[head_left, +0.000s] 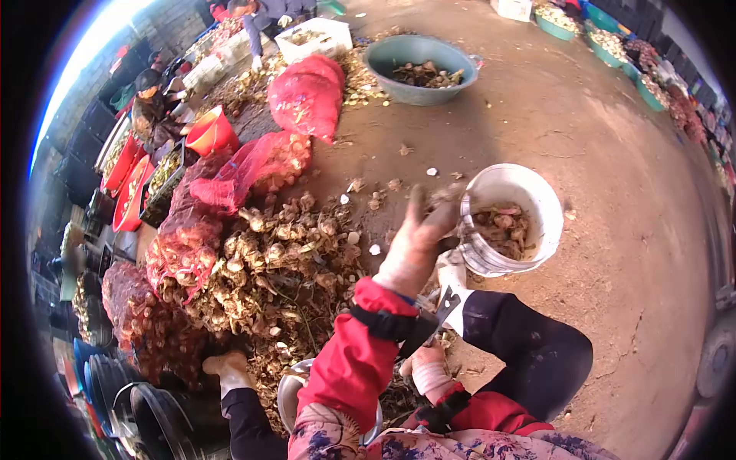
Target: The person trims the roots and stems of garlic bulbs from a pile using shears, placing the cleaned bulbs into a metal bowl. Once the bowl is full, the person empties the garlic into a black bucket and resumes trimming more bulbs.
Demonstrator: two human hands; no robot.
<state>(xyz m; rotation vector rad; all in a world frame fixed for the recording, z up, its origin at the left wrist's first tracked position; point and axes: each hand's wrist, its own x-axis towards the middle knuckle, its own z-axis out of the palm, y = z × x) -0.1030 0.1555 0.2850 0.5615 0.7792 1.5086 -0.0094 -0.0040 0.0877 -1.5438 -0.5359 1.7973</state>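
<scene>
Just beside the white bucket (pixel 521 184), blurred left hand (pixel 414 245), fingers spread wide. Below it, right hand (pixel 425 373) closed round a knife (pixel 445 304); heaped roots (pixel 284 261) leftward.

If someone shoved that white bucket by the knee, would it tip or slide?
The bucket probably slides rather than tips: it looks wide and sits flat on dirt. It seems partly filled with bulbs, so likely fairly heavy.

Root heap (pixel 276 268) on ground (pixel 606 138) left of centre; bucket (pixel 479 259) just right of it, roots in it; left hand (pixel 414 245) between the two, right hand (pixel 428 374) with knife (pixel 443 305) nearer; metal bowl (pixel 285 399) at heap's near edge; sacks (pixel 230 180) behind heap, basin (pixel 414 93) well beyond.
</scene>
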